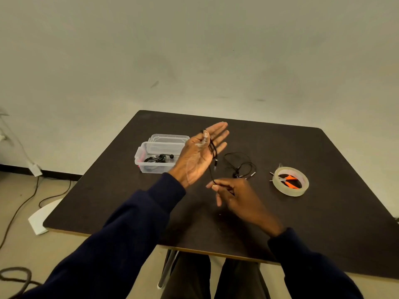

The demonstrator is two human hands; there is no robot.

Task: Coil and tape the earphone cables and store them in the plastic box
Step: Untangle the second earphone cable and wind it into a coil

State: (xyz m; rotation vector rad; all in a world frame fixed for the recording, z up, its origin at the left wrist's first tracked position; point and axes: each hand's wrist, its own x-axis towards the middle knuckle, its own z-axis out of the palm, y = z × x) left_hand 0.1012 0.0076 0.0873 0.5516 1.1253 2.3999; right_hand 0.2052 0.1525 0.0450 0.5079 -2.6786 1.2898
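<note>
Table [323, 160]: plastic box [140, 161] open toward the far left corner, earphones already inside. Left hand [200, 156] raised, fingers straight, thumb pinning earphone cable [212, 152] across the palm. Right hand [235, 195] pinches the trailing length. Tape roll [290, 181] near the right edge. Risk: if the thumb slackens, the loops spill before taping.

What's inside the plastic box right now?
The plastic box holds a dark earphone bundle, with something red at its left end. The left hand covers the box's right end, so anything there is hidden.
</note>
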